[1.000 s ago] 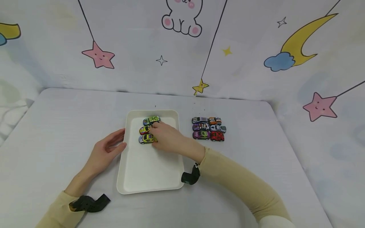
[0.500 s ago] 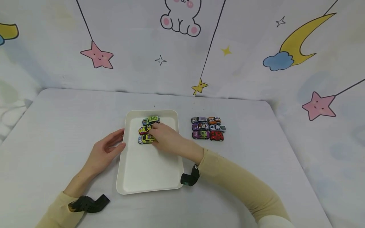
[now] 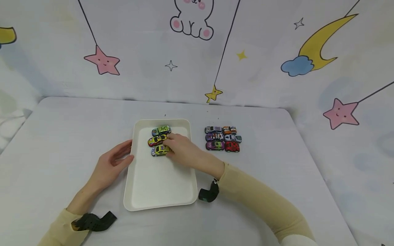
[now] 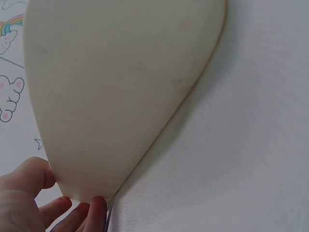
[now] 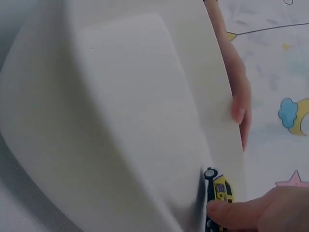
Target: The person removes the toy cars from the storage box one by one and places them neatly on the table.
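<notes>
My right hand (image 3: 184, 150) reaches into the white tray (image 3: 160, 191), its thumb and fingers pinching the lowest yellow toy car (image 3: 158, 150). In the right wrist view the thumb lies on the side of that yellow car (image 5: 220, 191). Just above it in the tray are a yellow-and-red car (image 3: 156, 140) and a green-and-blue car (image 3: 161, 130). My left hand (image 3: 112, 165) touches the tray's left rim with relaxed fingers. From the left wrist, the fingertips of the left hand (image 4: 53, 203) meet the tray's edge (image 4: 140, 159).
Right of the tray, several toy cars stand in two columns, among them a silver one (image 3: 213, 130), an orange one (image 3: 229, 130), a purple-and-green one (image 3: 215, 146) and a red one (image 3: 232, 147). A patterned cloth (image 3: 147, 44) hangs behind the white table (image 3: 271, 164).
The lowest yellow car has shifted slightly right in the tray with my right hand, and more of the yellow-and-red car shows. My left hand stays at the rim. The head view has shifted slightly.
</notes>
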A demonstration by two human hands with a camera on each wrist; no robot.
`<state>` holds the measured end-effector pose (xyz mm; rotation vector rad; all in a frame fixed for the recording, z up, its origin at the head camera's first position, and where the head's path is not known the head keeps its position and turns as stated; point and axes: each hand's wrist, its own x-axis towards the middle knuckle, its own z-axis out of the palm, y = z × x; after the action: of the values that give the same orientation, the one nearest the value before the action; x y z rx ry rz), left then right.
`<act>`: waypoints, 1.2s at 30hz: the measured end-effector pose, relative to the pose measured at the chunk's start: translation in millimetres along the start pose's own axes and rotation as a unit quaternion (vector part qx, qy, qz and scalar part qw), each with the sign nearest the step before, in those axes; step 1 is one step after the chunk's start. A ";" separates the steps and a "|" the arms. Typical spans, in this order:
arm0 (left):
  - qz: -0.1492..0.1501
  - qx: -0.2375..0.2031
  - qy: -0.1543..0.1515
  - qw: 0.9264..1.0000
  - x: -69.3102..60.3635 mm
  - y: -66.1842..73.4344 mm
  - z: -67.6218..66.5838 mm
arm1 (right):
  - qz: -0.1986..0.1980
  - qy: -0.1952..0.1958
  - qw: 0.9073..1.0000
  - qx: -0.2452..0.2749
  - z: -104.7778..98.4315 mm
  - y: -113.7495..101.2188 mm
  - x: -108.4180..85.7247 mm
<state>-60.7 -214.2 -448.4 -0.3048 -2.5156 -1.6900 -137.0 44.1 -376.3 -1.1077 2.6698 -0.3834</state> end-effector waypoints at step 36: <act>0.002 -0.001 0.003 1.000 0.5 1.1 -0.2 | 0.000 0.310 0.947 0.088 1.7 97.7 -82.0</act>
<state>-61.0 -213.9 -447.1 -0.3028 -2.5072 -1.6907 -144.1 169.1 -400.7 -1.0620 3.0641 -1.1099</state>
